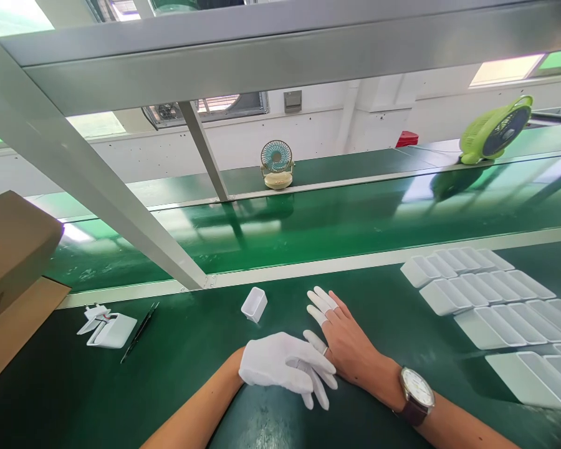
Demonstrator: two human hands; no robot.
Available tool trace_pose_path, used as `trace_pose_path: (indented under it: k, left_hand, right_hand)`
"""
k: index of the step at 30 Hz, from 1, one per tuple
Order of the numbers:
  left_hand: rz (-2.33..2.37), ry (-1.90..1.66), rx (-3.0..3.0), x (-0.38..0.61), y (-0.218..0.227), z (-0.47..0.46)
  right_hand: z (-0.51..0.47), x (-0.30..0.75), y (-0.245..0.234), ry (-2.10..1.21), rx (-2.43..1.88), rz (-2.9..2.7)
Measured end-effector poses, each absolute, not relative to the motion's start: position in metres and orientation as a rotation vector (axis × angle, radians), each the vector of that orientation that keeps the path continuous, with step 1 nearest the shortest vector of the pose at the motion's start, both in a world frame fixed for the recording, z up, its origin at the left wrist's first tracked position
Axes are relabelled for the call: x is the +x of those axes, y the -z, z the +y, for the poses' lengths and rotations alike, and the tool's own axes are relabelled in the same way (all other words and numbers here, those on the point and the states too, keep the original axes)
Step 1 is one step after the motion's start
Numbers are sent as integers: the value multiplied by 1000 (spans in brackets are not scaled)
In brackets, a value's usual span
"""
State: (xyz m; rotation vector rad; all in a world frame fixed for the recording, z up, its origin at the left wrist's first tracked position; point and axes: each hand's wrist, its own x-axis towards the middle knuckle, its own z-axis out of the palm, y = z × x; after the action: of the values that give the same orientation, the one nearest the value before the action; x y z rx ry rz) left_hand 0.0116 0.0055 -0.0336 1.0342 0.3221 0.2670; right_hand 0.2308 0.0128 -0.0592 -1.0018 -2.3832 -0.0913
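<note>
Loosely, the left hand (285, 363) curls beside the palm-down right hand (348, 340).

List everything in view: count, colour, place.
Dark green flat worktop: one, dark green, foreground.
Small white rectangular open box: one, white, centre.
Similar white open boxes: four rows, white, right.
White plastic parts: one cluster, white, left.
Slim black pointed tool: one, black, left.
Brown cardboard box: one, brown, left edge.
Glossy green flat strip: one, green, behind worktop.
Small cream round fan: one, cream and teal, back centre.
Lime round fan: one, lime, back right.
Unclear red object: one, red, back right.
Grey metal frame: one, grey, overhead and left.
Round wristwatch: one, white face, dark strap, lower right.
Gloved left hand: one, white, lower centre.
Right hand: one, white finger covers, lower centre.
</note>
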Motion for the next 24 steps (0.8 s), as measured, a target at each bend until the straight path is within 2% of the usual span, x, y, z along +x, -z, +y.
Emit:
trace_pose_path:
  k: [14, 24]
  left_hand:
    - [290, -270, 1060, 13, 29, 7]
    - [254, -275, 1038, 13, 43, 6]
  right_hand:
    - [14, 231, 62, 183, -898, -2432]
    - [16, 232, 66, 98, -863, -2442]
